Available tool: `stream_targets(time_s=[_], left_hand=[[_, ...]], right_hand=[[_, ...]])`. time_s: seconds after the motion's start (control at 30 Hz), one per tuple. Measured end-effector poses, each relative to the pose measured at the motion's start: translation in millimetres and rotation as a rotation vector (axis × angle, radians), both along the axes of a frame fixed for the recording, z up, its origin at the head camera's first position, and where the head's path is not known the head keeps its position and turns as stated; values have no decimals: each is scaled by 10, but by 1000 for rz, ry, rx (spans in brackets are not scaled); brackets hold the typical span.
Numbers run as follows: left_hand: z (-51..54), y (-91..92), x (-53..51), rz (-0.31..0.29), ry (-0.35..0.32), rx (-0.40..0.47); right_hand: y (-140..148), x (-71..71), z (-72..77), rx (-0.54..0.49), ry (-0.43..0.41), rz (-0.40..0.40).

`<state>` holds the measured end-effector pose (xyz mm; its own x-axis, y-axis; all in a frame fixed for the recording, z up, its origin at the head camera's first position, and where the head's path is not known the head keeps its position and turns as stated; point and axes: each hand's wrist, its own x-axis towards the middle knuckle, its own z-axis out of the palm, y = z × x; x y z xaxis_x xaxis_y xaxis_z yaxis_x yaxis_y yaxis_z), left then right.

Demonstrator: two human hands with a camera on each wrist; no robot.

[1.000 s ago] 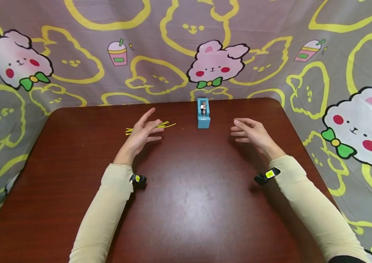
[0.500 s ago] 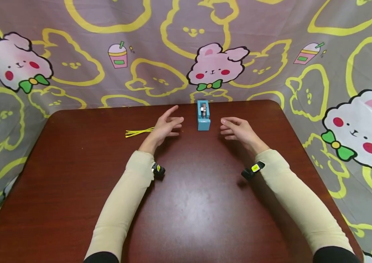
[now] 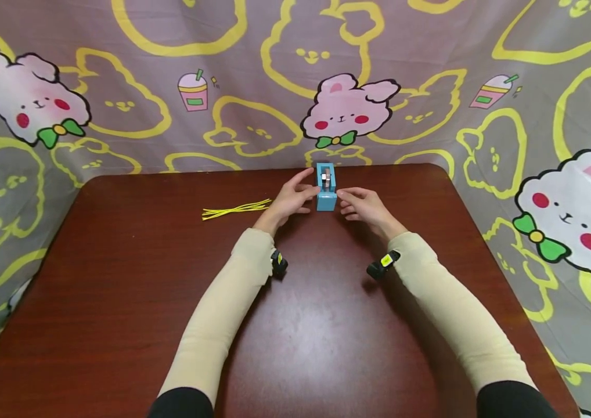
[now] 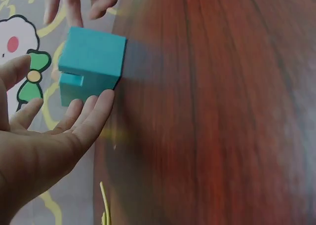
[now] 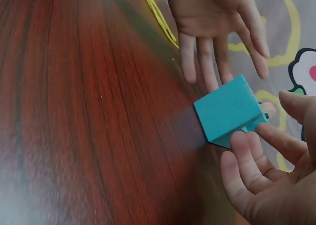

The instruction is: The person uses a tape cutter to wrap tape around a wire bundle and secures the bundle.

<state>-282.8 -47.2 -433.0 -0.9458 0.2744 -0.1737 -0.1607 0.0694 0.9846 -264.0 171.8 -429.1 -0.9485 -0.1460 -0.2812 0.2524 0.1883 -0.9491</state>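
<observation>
A light-blue box-shaped object (image 3: 327, 201) stands near the table's back edge, with an open recess holding a silver-and-brown piece. To its left is my left hand (image 3: 290, 201), fingers extended close to its side. My right hand (image 3: 367, 208) faces it from the right, fingers loosely bent. In the left wrist view the fingertips of the left hand (image 4: 44, 151) come up against the blue box (image 4: 94, 52); whether they touch it I cannot tell. The right wrist view has the right hand's fingers (image 5: 249, 161) at the near side of the box (image 5: 227, 109).
Several thin yellow strips (image 3: 233, 209) lie in a bundle on the table, left of the left hand. The dark red-brown wooden table (image 3: 306, 337) reaches a patterned curtain (image 3: 253, 69) that hangs behind it and along both sides.
Both hands have moved inward from either side to the blue box, the left one rightward and the right one leftward. The yellow strips, partly covered before, now show more fully. The box has stayed put.
</observation>
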Motion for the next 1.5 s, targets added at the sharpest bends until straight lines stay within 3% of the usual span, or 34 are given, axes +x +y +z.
stream_targets(time_s=[0.13, 0.37, 0.6, 1.03, 1.5], left_hand=[[-15, 96, -41, -9, -19, -32], [-48, 143, -73, 19, -62, 14], [-57, 176, -54, 17, -45, -9], [-92, 201, -59, 38, -47, -9], [-62, 204, -20, 56, -27, -17]], right_hand=[[-85, -62, -51, -30, -18, -18], [-201, -125, -70, -122, -46, -40], [-218, -146, -69, -179, -87, -78], [-210, -184, -68, -158, -84, -93], [-192, -229, -40, -100, -60, -66]])
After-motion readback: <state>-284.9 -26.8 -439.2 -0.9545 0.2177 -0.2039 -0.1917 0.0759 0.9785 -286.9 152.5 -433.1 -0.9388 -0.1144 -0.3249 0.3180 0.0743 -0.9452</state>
